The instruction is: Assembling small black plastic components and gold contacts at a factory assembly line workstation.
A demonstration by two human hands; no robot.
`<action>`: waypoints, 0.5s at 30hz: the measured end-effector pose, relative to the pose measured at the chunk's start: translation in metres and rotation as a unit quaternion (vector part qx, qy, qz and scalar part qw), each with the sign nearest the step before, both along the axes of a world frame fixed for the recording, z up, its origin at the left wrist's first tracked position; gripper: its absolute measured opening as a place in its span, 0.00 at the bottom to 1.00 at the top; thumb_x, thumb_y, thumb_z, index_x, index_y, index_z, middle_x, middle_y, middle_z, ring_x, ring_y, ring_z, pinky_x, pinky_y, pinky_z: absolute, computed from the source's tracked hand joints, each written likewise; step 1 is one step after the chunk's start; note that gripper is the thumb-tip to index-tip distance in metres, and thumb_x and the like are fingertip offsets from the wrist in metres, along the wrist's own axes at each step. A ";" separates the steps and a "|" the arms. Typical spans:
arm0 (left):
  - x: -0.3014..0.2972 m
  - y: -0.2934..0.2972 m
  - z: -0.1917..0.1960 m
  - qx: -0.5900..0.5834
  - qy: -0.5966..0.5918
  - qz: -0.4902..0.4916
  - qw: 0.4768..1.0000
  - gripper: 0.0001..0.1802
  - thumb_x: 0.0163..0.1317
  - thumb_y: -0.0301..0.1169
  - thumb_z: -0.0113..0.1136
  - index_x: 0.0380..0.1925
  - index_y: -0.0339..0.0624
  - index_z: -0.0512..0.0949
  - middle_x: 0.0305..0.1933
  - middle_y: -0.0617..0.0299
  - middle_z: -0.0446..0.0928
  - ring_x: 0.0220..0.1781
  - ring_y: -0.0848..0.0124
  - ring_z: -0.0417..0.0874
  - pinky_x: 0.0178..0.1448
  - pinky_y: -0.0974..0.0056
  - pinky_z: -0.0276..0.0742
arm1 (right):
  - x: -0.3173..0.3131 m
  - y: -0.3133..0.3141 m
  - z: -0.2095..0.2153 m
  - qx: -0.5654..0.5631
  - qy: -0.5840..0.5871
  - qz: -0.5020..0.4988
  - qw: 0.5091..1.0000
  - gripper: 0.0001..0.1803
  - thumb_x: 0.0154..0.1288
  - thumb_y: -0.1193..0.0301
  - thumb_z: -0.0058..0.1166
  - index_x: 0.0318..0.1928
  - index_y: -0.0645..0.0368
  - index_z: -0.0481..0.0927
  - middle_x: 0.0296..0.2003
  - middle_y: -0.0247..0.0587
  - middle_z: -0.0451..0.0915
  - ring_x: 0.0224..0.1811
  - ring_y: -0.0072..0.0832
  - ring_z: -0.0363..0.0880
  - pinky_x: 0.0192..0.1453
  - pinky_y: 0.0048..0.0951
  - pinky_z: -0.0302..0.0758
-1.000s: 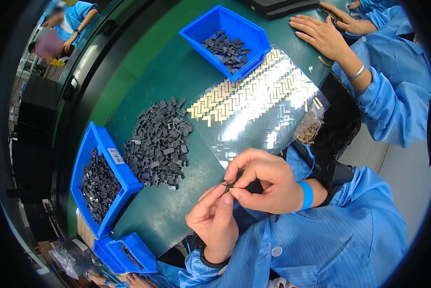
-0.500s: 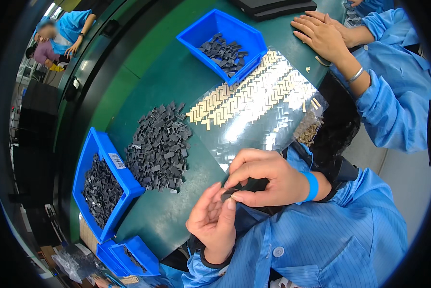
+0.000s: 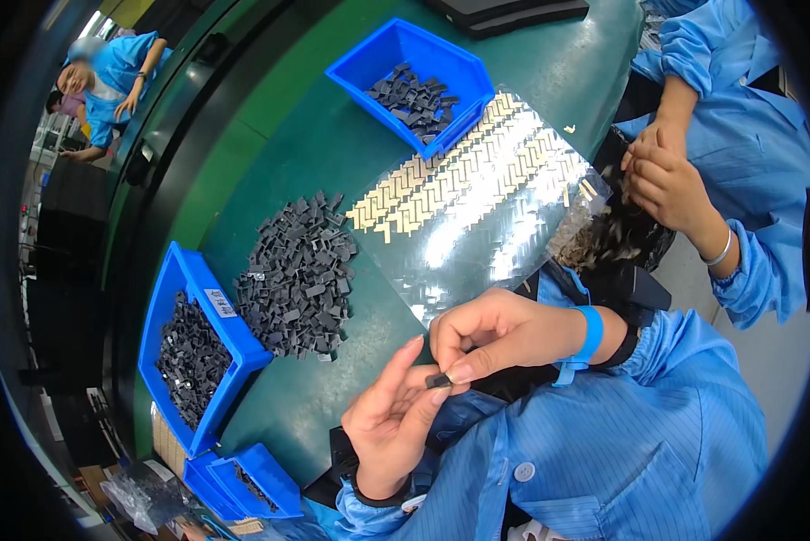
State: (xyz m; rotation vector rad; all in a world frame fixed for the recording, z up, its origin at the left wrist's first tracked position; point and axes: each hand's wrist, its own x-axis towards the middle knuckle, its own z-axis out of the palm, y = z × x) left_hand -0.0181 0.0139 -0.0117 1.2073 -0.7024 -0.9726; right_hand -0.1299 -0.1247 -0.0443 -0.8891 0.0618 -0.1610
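My right hand (image 3: 509, 335) pinches a small dark grey rectangular plastic piece (image 3: 437, 381) between thumb and forefinger, in front of my body. My left hand (image 3: 389, 417) meets it from the left, its thumb against the piece and its forefinger stretched upward past it. Just beyond my hands lies a clear sheet (image 3: 405, 284) bearing slanted rows of small cream strips (image 3: 405, 212). Left of the sheet, a heap of similar dark grey pieces (image 3: 299, 279) is spread on the green table (image 3: 265, 176).
A blue bin (image 3: 362, 95) with grey pieces overlaps the sheet's far edge. Another blue bin (image 3: 250, 347), full of pieces, stands left, with smaller blue bins (image 3: 283, 473) nearer. A co-worker's hands (image 3: 671, 185) are at the right above a dark bag (image 3: 639, 236) of scraps. Black trays (image 3: 513, 13) lie at the back.
My right hand has turned and its fingers have closed in, leaving the grey piece more visible. The co-worker's hands have come off the table toward the bag.
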 end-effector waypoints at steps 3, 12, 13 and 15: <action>0.004 -0.002 0.006 0.006 -0.031 -0.016 0.999 0.28 0.52 0.17 0.60 0.55 0.29 0.67 0.34 0.49 0.80 0.35 0.71 0.81 0.41 0.71 0.76 | 0.001 0.002 0.003 0.013 0.012 0.023 1.000 0.05 0.58 0.75 0.55 0.33 0.63 0.74 0.26 0.29 0.73 0.27 0.13 0.68 0.30 0.16 0.66; 0.005 -0.009 0.011 -0.001 -0.422 -0.095 0.902 0.30 0.47 0.18 0.65 0.54 0.30 0.69 0.30 0.54 0.81 0.33 0.73 0.82 0.38 0.71 0.78 | 0.000 -0.002 0.012 -0.140 0.082 0.043 0.986 0.04 0.52 0.79 0.50 0.29 0.62 0.70 0.20 0.23 0.62 0.24 0.10 0.60 0.27 0.16 0.59; 0.003 -0.009 0.011 0.009 -0.390 -0.082 0.917 0.28 0.48 0.18 0.64 0.52 0.30 0.70 0.31 0.53 0.81 0.33 0.72 0.82 0.38 0.70 0.78 | 0.000 -0.002 0.013 -0.152 0.064 0.027 0.986 0.03 0.55 0.78 0.51 0.29 0.62 0.70 0.20 0.23 0.63 0.23 0.10 0.60 0.26 0.15 0.59; -0.001 -0.006 0.007 0.020 -0.358 -0.068 0.931 0.25 0.50 0.18 0.63 0.51 0.30 0.71 0.33 0.52 0.81 0.33 0.71 0.82 0.39 0.69 0.79 | 0.000 -0.005 0.017 -0.165 0.044 0.012 0.985 0.03 0.57 0.76 0.51 0.30 0.62 0.71 0.19 0.23 0.65 0.22 0.09 0.61 0.25 0.15 0.58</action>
